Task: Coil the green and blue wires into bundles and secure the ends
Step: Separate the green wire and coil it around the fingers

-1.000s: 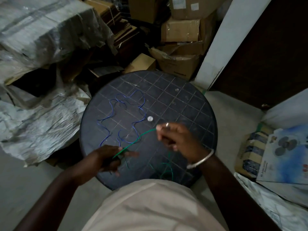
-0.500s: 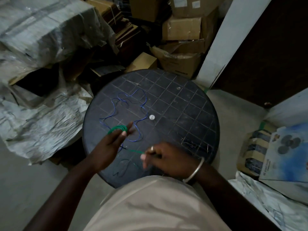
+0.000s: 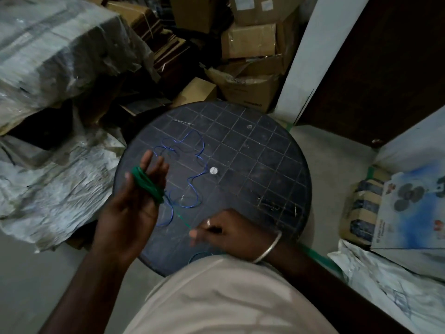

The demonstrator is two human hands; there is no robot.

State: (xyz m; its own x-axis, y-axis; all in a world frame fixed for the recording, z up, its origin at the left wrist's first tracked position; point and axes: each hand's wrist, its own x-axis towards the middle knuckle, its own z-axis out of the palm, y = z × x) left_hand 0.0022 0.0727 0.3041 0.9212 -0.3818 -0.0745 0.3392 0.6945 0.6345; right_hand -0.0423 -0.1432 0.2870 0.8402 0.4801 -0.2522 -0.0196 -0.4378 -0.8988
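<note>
A green wire (image 3: 147,185) is wound in several turns around the fingers of my left hand (image 3: 134,203), which is held palm up over the left side of a round dark table (image 3: 252,165). A taut strand of the same wire runs down and right to my right hand (image 3: 228,233), which pinches it near the table's front edge. A short loop of green wire lies at the front rim. The blue wire (image 3: 192,169) lies loose in wavy loops on the table's left half, partly hidden by my left hand.
A small white disc (image 3: 213,170) marks the table's centre. Cardboard boxes (image 3: 250,59) are stacked behind the table, plastic-wrapped bundles (image 3: 55,75) at the left. A white wall corner (image 3: 305,56) and a fan box (image 3: 414,208) stand at the right.
My left hand has risen with more green turns wound on its fingers. My right hand has swung from the table's middle down to the front edge, drawing the wire taut.
</note>
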